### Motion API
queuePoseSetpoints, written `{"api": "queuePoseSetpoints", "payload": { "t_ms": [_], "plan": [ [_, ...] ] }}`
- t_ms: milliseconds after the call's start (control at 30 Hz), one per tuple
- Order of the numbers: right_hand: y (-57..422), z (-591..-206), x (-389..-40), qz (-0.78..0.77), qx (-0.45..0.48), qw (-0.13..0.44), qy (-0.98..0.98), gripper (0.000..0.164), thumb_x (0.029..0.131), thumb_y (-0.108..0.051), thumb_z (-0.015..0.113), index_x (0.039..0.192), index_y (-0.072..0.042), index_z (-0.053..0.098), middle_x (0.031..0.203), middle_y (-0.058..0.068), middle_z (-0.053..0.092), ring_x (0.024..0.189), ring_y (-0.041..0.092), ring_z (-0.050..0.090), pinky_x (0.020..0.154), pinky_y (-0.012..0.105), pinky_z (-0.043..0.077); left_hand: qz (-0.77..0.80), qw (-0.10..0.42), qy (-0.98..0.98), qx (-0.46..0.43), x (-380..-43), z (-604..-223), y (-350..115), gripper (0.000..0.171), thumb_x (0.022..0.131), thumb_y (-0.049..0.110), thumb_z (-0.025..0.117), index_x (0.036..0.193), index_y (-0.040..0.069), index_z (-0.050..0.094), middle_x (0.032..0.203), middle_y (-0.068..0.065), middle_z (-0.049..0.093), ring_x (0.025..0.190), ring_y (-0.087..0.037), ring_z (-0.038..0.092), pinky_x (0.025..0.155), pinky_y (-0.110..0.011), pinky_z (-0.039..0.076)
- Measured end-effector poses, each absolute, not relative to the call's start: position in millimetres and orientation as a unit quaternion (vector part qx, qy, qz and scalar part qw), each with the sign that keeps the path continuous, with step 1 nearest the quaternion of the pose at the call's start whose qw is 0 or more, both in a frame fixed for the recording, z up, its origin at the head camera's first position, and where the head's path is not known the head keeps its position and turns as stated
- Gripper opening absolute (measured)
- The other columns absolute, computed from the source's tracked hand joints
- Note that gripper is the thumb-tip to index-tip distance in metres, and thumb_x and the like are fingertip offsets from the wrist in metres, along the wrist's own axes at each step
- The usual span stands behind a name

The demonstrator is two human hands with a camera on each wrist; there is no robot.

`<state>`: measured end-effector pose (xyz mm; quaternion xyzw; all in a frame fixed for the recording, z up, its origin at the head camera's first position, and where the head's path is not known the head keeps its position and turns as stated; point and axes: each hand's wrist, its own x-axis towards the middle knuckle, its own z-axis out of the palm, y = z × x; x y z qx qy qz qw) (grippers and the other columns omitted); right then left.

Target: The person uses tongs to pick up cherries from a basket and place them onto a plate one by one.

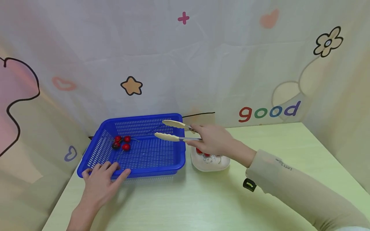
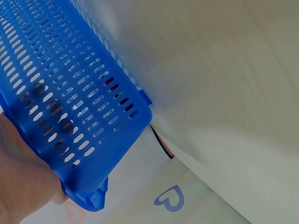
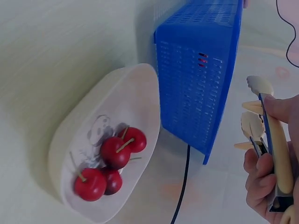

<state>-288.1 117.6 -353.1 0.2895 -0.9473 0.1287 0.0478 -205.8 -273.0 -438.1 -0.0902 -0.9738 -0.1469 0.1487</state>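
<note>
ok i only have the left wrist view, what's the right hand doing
Observer: The right hand holds a pair of tongs.
Operator: anything between the tips
Observer: No, the head view shows the tips apart with nothing gripped.
Operator: and what's just right of the basket
Observer: Just right of the blue basket is a white bowl; the right wrist view shows four cherries in it.
</note>
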Motion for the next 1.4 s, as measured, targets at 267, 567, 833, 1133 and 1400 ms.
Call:
{"api": "queuePoseSetpoints", "payload": {
  "t_ms": [267,567,833,1133,1400],
  "plan": [
    [81,-344,-302,0.102,0.310,0.029,-0.945,0.069,0.101,-0.057,0.056,0.148,-0.007,0.051,0.122,0.008,0.070,0.094,0.020,0.070,0.068,0.033,0.056,-0.144,0.145,-0.975,-0.087,-205,-437,-275,0.049,0.098,0.062,0.057,0.097,0.014,0.068,0.096,-0.007,0.063,0.099,-0.040,0.052,0.091,-0.077,0.020],
    [49,-342,-313,0.071,0.295,-0.013,-0.953,0.076,0.100,-0.062,0.053,0.154,-0.008,0.046,0.131,0.010,0.067,0.113,0.025,0.067,0.084,0.037,0.058,-0.141,0.150,-0.974,-0.092,-202,-436,-274,0.049,0.098,0.060,0.058,0.098,0.013,0.069,0.098,-0.008,0.064,0.098,-0.040,0.053,0.089,-0.076,0.021],
    [34,-349,-316,0.054,0.318,-0.024,-0.946,0.068,0.102,-0.057,0.054,0.149,-0.009,0.052,0.129,0.008,0.068,0.107,0.023,0.070,0.080,0.039,0.058,-0.143,0.161,-0.972,-0.099,-197,-437,-269,0.045,0.097,0.059,0.061,0.096,0.015,0.068,0.095,-0.006,0.063,0.097,-0.039,0.053,0.088,-0.074,0.022],
    [12,-356,-320,0.024,0.318,-0.046,-0.947,0.068,0.101,-0.061,0.052,0.149,-0.012,0.053,0.123,0.005,0.070,0.105,0.022,0.070,0.075,0.036,0.058,-0.140,0.148,-0.975,-0.094,-190,-436,-262,0.048,0.097,0.061,0.060,0.099,0.014,0.069,0.097,-0.007,0.063,0.099,-0.039,0.052,0.089,-0.076,0.021],
    [-16,-365,-320,0.008,0.326,-0.059,-0.944,0.059,0.100,-0.060,0.055,0.139,-0.015,0.061,0.091,-0.002,0.069,0.080,0.014,0.066,0.064,0.030,0.055,-0.139,0.154,-0.973,-0.097,-188,-436,-259,0.045,0.097,0.060,0.061,0.094,0.016,0.068,0.093,-0.004,0.062,0.097,-0.037,0.052,0.088,-0.077,0.021]
  ]
}}
